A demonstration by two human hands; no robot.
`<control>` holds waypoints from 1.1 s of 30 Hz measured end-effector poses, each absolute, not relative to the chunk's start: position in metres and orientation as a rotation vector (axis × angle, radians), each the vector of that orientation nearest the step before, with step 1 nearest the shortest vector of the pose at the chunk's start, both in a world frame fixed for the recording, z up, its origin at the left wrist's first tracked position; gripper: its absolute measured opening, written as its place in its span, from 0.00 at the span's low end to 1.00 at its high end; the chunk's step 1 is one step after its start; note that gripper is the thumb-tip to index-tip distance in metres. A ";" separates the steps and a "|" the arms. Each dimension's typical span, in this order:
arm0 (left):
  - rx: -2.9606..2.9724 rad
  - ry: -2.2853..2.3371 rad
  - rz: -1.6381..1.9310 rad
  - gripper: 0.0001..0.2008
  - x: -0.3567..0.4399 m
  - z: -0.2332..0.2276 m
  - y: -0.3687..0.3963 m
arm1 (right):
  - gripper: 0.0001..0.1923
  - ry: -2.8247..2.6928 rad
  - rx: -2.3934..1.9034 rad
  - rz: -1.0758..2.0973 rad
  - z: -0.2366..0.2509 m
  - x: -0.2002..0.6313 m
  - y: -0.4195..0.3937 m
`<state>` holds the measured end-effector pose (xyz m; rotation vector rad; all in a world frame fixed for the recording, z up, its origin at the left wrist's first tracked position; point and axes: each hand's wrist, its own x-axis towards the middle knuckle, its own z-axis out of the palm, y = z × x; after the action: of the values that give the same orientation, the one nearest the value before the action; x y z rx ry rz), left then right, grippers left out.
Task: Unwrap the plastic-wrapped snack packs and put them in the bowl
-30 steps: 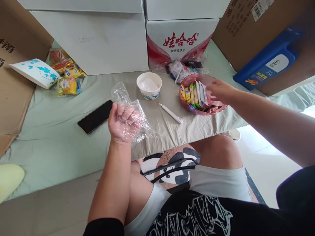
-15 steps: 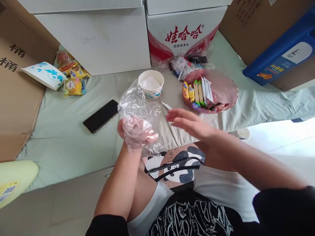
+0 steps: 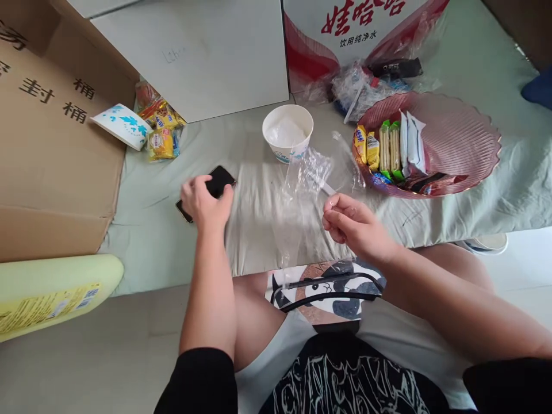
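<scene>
My left hand (image 3: 203, 201) is bare and rests on a black phone (image 3: 219, 178) lying on the pale green sheet (image 3: 155, 230), fingers curled over its near end. My right hand (image 3: 351, 223) pinches a clear plastic glove (image 3: 302, 190) that hangs loose in front of it over the sheet. Behind the glove stands a white paper bowl (image 3: 287, 133) with something white inside. To the right, a pink ribbed plate (image 3: 457, 144) holds several wrapped snacks (image 3: 390, 146).
White cartons (image 3: 202, 52) and a red-printed water carton (image 3: 362, 34) stand at the back. A brown cardboard box (image 3: 56, 149) is on the left, with snack packets (image 3: 161, 129) and a second paper bowl (image 3: 121, 123) beside it. A pale yellow pack (image 3: 52, 293) lies at lower left.
The plastic glove has come off my left hand and now hangs from my right. My left hand moved left onto the phone. The view tilted down and closer.
</scene>
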<state>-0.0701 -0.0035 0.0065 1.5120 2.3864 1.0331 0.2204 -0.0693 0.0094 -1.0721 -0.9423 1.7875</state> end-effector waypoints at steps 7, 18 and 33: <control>1.548 2.475 0.228 0.40 -0.115 0.010 -0.007 | 0.18 -0.837 -1.178 1.966 0.010 0.222 -0.080; 1.465 2.475 0.424 0.42 -0.121 0.002 -0.007 | 0.19 -0.880 -1.249 1.969 0.004 0.214 -0.080; 1.494 2.469 0.457 0.44 -0.120 -0.003 -0.006 | 0.22 -0.864 -1.312 1.968 0.004 0.210 -0.080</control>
<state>-0.1202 -0.0061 -0.0030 1.4944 2.4693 0.4572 0.2103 -0.0802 0.0036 -1.3118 -0.8645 1.9683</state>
